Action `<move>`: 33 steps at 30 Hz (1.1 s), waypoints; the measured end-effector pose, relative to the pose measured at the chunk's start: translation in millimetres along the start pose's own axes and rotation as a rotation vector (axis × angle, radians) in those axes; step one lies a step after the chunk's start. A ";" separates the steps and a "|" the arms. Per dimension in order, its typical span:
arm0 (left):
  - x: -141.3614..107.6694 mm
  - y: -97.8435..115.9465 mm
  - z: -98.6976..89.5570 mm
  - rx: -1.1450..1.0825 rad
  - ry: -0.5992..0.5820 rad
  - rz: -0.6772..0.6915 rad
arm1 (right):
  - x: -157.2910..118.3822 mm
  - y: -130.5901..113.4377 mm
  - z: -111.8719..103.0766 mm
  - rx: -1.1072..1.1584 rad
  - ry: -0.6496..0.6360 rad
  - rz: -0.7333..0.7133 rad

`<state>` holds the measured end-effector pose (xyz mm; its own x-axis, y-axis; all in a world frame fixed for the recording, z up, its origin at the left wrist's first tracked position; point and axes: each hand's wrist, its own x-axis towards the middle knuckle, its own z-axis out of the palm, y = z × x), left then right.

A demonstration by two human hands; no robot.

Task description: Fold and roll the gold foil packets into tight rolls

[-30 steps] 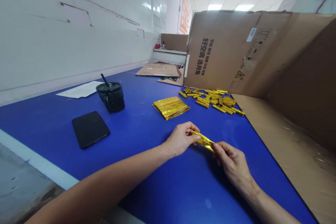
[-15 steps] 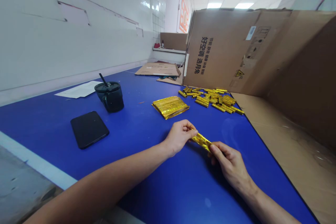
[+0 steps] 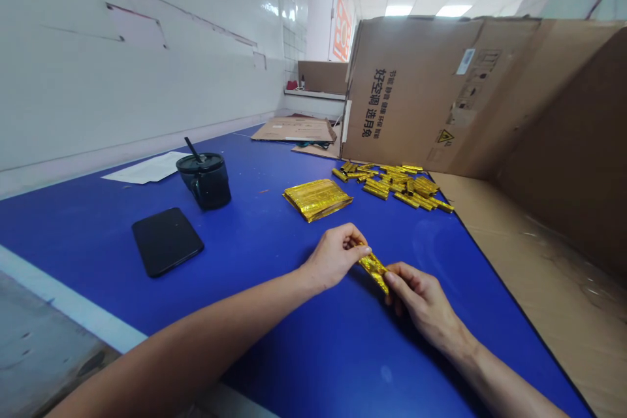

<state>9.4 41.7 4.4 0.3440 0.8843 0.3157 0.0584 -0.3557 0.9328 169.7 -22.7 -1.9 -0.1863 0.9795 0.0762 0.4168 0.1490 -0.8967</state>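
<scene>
A shiny gold foil strip [image 3: 374,269] is held between my two hands, above the blue tabletop [image 3: 313,353]. My left hand [image 3: 339,252] pinches its far end between thumb and fingers. At the near end, my right hand [image 3: 420,295] grips the edge with thumb on top; its other fingers are partly hidden underneath. Beyond my hands lies a flat stack of gold foil sheets [image 3: 317,198]. A loose pile of small rolled or folded gold foil pieces [image 3: 392,184] is spread at the back right.
To the left stand a dark mug [image 3: 210,184] with a lid and straw, a black phone-like slab [image 3: 167,241] and white paper [image 3: 144,168]. A large cardboard box [image 3: 421,91] rises behind the pile. Flat cardboard [image 3: 294,128] lies at the back.
My right hand has shifted slightly left, closer to my left hand. The foil strip has turned and now shows more of its width. My left hand stays nearly in place.
</scene>
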 end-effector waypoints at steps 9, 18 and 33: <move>-1.1 5.2 5.8 -0.313 0.021 -0.262 | -5.1 -2.9 5.0 -0.115 0.058 -0.074; -9.3 3.3 9.9 -0.046 -0.049 -0.047 | -5.4 -3.7 5.2 -0.097 -0.107 -0.070; -4.5 1.1 4.2 0.019 -0.039 -0.069 | -3.0 6.6 1.7 -0.663 0.152 -0.359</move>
<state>11.8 36.1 3.3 0.3743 0.8946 0.2439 0.1003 -0.3005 0.9485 171.4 -24.8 -8.8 -0.3065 0.8564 0.4155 0.8091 0.4644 -0.3601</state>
